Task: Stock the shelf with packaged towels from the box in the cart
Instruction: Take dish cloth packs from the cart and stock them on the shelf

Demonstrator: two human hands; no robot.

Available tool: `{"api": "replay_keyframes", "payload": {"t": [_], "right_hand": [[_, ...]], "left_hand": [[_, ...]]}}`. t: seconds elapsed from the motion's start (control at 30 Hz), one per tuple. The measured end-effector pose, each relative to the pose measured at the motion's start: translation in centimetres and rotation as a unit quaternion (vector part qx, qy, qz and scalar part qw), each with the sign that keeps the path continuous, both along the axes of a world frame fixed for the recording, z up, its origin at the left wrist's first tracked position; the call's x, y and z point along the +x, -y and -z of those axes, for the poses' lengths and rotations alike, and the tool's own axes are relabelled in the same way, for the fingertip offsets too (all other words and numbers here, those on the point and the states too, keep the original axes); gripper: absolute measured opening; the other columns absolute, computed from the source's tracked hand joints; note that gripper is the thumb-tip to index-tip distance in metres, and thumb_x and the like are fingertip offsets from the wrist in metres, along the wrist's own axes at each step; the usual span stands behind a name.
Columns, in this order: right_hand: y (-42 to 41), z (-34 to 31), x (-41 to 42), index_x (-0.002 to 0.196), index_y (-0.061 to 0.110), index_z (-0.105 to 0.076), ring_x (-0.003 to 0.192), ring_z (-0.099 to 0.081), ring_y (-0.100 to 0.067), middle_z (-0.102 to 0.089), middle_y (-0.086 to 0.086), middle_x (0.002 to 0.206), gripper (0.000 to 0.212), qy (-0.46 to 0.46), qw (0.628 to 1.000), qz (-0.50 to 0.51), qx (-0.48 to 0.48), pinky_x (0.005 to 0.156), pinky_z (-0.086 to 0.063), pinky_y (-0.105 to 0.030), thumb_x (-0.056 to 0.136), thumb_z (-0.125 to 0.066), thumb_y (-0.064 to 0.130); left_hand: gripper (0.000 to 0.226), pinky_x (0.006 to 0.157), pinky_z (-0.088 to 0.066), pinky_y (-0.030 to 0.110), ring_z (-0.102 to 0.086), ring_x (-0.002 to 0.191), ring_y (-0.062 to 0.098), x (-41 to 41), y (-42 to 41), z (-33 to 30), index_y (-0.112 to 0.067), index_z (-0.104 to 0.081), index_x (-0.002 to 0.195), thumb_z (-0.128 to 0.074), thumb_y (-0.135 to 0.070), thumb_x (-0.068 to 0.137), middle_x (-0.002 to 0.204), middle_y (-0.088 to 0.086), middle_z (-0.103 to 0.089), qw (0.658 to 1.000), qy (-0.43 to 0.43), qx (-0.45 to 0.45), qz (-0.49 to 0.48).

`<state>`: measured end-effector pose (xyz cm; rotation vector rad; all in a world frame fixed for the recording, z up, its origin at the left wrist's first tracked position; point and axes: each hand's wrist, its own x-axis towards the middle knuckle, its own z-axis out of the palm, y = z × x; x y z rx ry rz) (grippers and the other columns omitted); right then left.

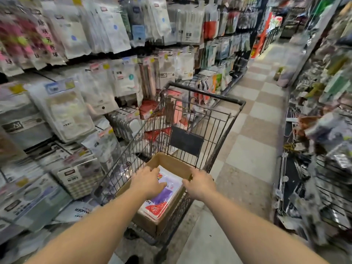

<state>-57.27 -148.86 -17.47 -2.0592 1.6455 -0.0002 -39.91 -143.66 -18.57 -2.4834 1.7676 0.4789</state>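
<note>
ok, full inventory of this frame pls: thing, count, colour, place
shopping cart: one, dark wire, centre aisle
cardboard box: one, brown, in the cart basket
packaged towels: a stack, count unclear, white and purple with red label, in the box
hanging packaged goods: many, mostly white and grey, shelving left of the cart
right-side racks: blurred goods, mixed colours
floor: beige checkered tiles
left hand: on the top towel pack
right hand: at the box's right edge, fingers curled

Store aisle. Checkered tile floor [253, 119], beige and grey, runs to upper right. Left racks [80, 60] packed with hanging packaged goods, blurred. Right racks [327, 130] cluttered, also blurred. Bright light at far end, upper right.
</note>
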Motion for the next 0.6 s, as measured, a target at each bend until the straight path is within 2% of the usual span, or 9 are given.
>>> {"api": "replay_keyframes", "payload": {"t": [0.17, 0.33, 0.5, 0.6], "right_hand": [[3.9, 3.3, 2.8, 0.149, 0.024, -0.039, 0.134, -0.043, -0.031, -0.046, -0.009, 0.147, 0.062, -0.006, 0.998, 0.047, 0.032, 0.109, -0.039, -0.039, 0.095, -0.050, 0.051], [6.8, 7.4, 6.9, 0.142, 0.026, -0.048, 0.124, -0.053, -0.032, -0.056, -0.011, 0.135, 0.055, 0.005, 0.991, 0.095, 0.089, 0.100, -0.046, -0.037, 0.091, -0.054, 0.047], [9.3, 11.9, 10.8, 0.144, 0.023, -0.042, 0.118, -0.057, -0.035, -0.058, -0.014, 0.128, 0.058, -0.007, 0.980, 0.137, 0.147, 0.097, -0.051, -0.044, 0.092, -0.054, 0.049], [9.5, 14.4, 12.6, 0.139, 0.020, -0.045, 0.115, -0.058, -0.035, -0.058, -0.015, 0.128, 0.054, -0.019, 0.971, 0.154, 0.180, 0.095, -0.052, -0.043, 0.093, -0.053, 0.047]], "left_hand": [[0.066, 0.113, -0.034, 0.045, -0.042, 0.133, 0.029, 4.5, 5.0, 3.9, -0.026, -0.041, 0.146, -0.048, -0.062, 0.092, 0.144, 0.008, -0.045, 0.998, -0.015, 0.047, 0.040], [0.056, 0.105, -0.040, 0.038, -0.046, 0.125, 0.026, 10.5, 9.4, 7.8, -0.023, -0.049, 0.132, -0.056, -0.058, 0.089, 0.133, 0.007, -0.050, 0.992, -0.041, 0.104, 0.066], [0.065, 0.107, -0.039, 0.040, -0.044, 0.130, 0.031, 14.3, 13.2, 12.0, -0.020, -0.041, 0.142, -0.059, -0.055, 0.090, 0.140, 0.012, -0.047, 0.981, -0.048, 0.155, 0.107], [0.069, 0.107, -0.039, 0.040, -0.045, 0.130, 0.033, 15.9, 14.6, 14.4, -0.021, -0.040, 0.145, -0.058, -0.057, 0.089, 0.140, 0.013, -0.048, 0.975, -0.041, 0.178, 0.128]]}}
